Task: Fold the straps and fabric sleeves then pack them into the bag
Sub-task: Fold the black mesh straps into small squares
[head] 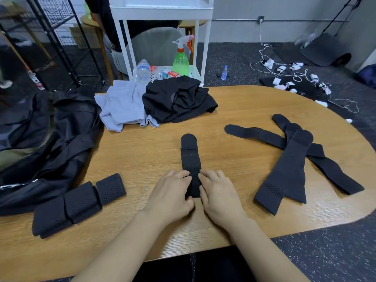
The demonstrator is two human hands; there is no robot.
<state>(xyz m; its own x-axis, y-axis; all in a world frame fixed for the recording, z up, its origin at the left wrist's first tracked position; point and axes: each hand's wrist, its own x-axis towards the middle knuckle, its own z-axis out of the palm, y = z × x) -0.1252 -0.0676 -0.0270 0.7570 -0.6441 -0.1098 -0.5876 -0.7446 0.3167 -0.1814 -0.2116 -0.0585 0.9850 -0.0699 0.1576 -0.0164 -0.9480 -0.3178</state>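
One black bag (pixel 40 143) is seen lying open far left of the fingers. Three folded straps (pixel 81 202) are set together just left of them. One black perforated strap (pixel 190 159) is pinched at its near end between the left hand (pixel 173 196) and right hand (pixel 218 198), fingers (pixel 184 176) curled onto its edges, its rounded tip pointing away. Three unfolded straps (pixel 289 159) are overlapped to the right. One grey garment (pixel 122 104) and one black garment (pixel 177 98) are heaped beyond the fingers. A wooden oval tabletop (pixel 234 102) is shown, with a white cart (pixel 162 13) and speckled floor behind.
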